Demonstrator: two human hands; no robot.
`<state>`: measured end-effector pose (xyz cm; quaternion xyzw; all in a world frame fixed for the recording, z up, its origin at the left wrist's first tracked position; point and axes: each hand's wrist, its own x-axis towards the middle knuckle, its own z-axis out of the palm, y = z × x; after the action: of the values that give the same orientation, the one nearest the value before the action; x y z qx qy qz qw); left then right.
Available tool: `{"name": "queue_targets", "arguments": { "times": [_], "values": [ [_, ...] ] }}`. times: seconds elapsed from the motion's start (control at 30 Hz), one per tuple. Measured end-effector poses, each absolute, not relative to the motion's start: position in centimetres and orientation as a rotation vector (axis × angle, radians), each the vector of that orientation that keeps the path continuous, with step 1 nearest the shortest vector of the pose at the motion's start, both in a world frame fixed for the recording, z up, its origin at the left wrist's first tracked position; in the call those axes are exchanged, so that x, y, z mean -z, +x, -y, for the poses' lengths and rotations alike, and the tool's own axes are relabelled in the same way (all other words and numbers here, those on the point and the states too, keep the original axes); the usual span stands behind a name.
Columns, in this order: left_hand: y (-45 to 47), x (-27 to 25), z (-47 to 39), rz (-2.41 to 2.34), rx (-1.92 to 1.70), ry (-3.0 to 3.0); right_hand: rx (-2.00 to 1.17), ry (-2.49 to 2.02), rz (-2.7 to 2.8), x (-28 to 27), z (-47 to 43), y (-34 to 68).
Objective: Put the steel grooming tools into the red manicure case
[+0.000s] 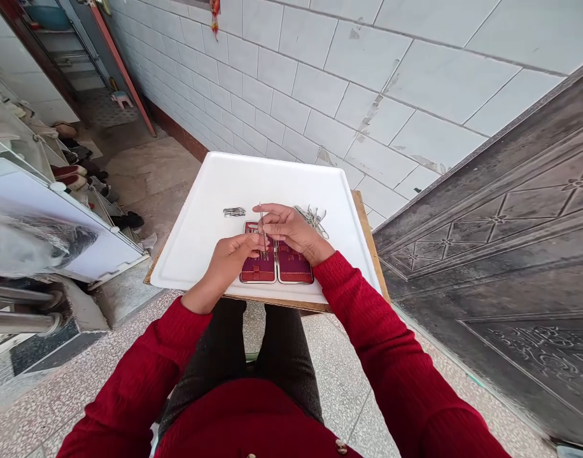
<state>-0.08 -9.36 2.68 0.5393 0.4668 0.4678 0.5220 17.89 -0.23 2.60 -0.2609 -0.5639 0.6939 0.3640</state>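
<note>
Your left hand [231, 254] and right hand [291, 229] both pinch a slim metal tool [262, 230], upright above the open manicure case [277, 267].

Both red-sleeved arms reach forward, left hand [230, 253] and right hand [291, 230] meeting with fingertips pinched close together.

A white tray [210, 254] on a wooden board [368, 235] bears an open red case [291, 267], a clipper [234, 212] and loose metal tools [315, 218].

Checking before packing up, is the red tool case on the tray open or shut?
Open: the red case lies flat on the tray, both lined halves showing.
</note>
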Motion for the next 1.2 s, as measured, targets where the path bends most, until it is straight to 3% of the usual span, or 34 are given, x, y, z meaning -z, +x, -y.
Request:
{"name": "queue_targets", "arguments": {
  "times": [0.23,0.37,0.8,1.2],
  "values": [
    [1.2,-3.3,10.2,-1.057,-1.087,1.096,-1.853,-0.503,1.458,-2.7,0.5,18.0],
    [1.1,-3.3,10.2,-1.171,-1.142,1.16,-1.739,-0.553,1.418,-3.3,0.8,18.0],
    [-0.9,-1.5,11.1,-1.558,-1.136,1.942,-1.411,-0.953,1.321,-2.7,-0.1,18.0],
    [-5.3,1.5,13.5,-1.347,-0.962,2.496,-1.088,-1.164,1.371,-0.5,-2.1,19.0]
  ]
}}
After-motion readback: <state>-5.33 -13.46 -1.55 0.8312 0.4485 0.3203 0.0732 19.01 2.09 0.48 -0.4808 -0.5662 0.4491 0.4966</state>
